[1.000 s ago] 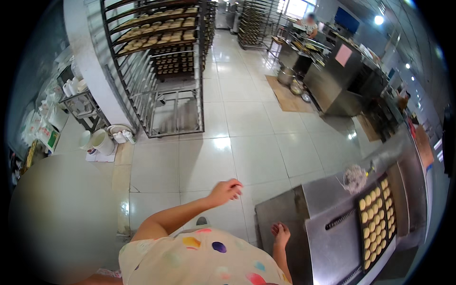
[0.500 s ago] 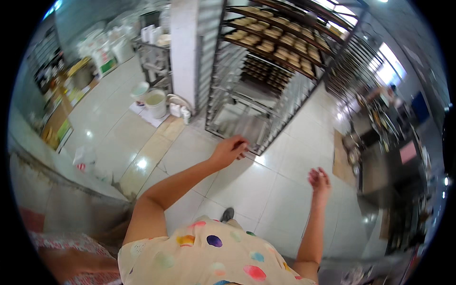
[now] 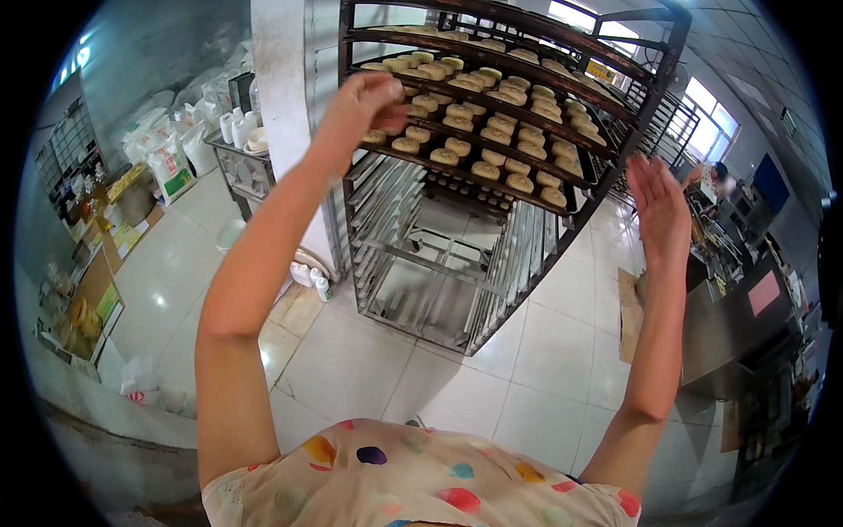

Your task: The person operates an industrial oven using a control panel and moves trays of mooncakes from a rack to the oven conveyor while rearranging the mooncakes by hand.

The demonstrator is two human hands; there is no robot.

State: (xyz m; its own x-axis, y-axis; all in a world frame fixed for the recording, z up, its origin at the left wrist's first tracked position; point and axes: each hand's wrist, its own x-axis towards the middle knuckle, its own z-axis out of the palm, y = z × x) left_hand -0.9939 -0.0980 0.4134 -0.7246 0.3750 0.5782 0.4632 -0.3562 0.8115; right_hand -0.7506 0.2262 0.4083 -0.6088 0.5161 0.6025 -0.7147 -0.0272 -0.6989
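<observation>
A tall dark metal tray rack stands before me, its upper shelves holding trays of round pale pastries. My left hand is raised at the left front corner of a pastry tray, fingers curled at its edge; whether it grips the tray I cannot tell. My right hand is lifted near the rack's right post, palm flat, fingers apart, holding nothing. The lower slots of the rack hold no trays.
A white pillar stands left of the rack. A small cart with white containers, sacks and a bucket sit at the left. Steel counters and a distant person are at the right. The floor is pale tile.
My view has swung up toward the rack, which is now much closer. Both arms rose from waist level to the upper trays.
</observation>
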